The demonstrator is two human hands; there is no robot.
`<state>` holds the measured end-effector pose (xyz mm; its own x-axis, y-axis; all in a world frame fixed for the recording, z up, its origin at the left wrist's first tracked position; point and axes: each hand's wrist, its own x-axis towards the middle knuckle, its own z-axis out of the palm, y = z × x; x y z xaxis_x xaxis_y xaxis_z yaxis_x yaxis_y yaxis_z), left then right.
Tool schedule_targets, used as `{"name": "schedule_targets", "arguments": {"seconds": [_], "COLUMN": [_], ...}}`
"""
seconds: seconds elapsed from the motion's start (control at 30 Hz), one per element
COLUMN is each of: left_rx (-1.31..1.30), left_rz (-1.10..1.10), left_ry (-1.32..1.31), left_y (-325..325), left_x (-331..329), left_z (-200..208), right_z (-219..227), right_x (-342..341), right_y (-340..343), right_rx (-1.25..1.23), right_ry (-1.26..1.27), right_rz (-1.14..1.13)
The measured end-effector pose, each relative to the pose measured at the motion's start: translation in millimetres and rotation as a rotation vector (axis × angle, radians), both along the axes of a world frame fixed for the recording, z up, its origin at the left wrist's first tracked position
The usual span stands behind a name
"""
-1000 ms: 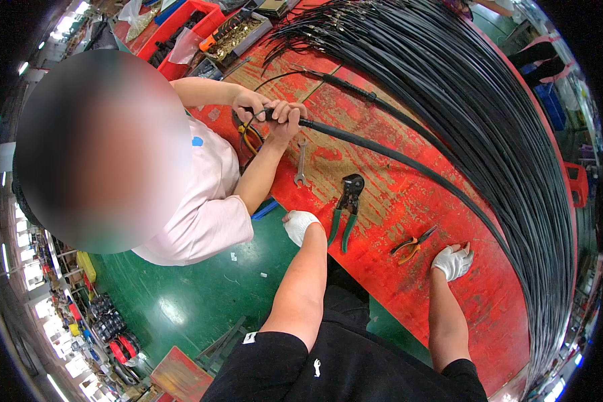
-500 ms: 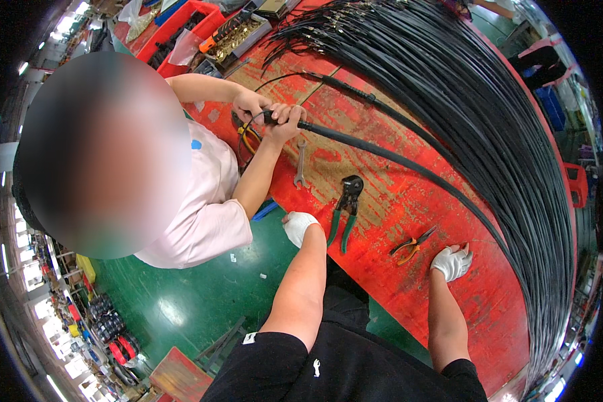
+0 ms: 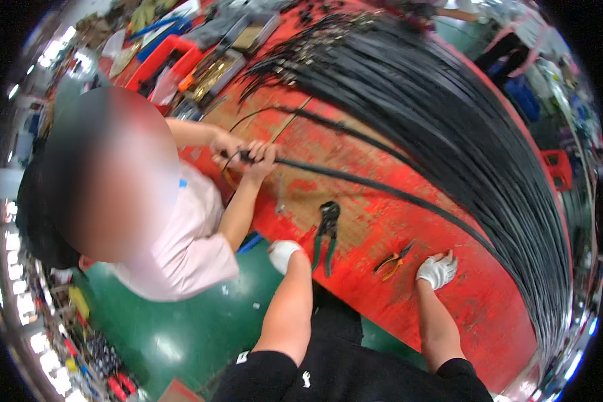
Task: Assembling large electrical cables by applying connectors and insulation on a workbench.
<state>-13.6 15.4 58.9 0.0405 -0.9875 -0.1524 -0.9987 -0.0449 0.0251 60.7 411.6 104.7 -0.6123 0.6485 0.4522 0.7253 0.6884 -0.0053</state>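
My left hand [image 3: 285, 256], in a white glove, is at the table's near edge, left of the green-handled cutters [image 3: 327, 234]; its fingers are mostly hidden. Over on the right, my right hand [image 3: 438, 269] rests on the red table [image 3: 476, 315], its white glove leaving the fingertips bare. Those fingers are loosely bent and a little apart, with nothing seen in them. Just left of it lie small orange-handled pliers [image 3: 392, 262]. A co-worker's two hands [image 3: 258, 155] grip the end of a thick black cable [image 3: 375, 187] that runs right across the table.
A large bundle of black cables [image 3: 442, 100] covers the table's far side. A spanner [image 3: 280, 197] lies near the co-worker's forearm. Red bins [image 3: 167, 63] and a tray of brass-coloured parts [image 3: 214, 77] stand at the far left. Green floor [image 3: 181, 335] shows below the table's edge.
The whole view has shifted, so the table and tools sit lower and further left, slightly blurred. Both my hands keep about the same places by the table. The co-worker still grips the cable.
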Motion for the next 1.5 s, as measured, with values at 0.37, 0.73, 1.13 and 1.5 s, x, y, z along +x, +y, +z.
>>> {"name": "schedule_targets", "arguments": {"seconds": [0.37,0.73,1.13,1.5], "left_rx": [-0.194,-0.054,0.033,0.011], "left_rz": [0.202,0.344,0.265,0.253], "left_ry": [0.039,0.152,0.168,0.102], "left_y": [-43,-19,-9,-18], "left_x": [20,2,0,3], "left_z": [-95,-34,-12,-28], "right_z": [14,10,11,18], "right_x": [-4,-2,-2,-6], "right_y": [-16,-9,-7,-14], "right_rx": [-0.096,-0.084,-0.057,-0.088], "right_ry": [-0.023,-0.064,-0.043,-0.068], "right_rz": [-0.01,-0.056,-0.049,-0.079]}}
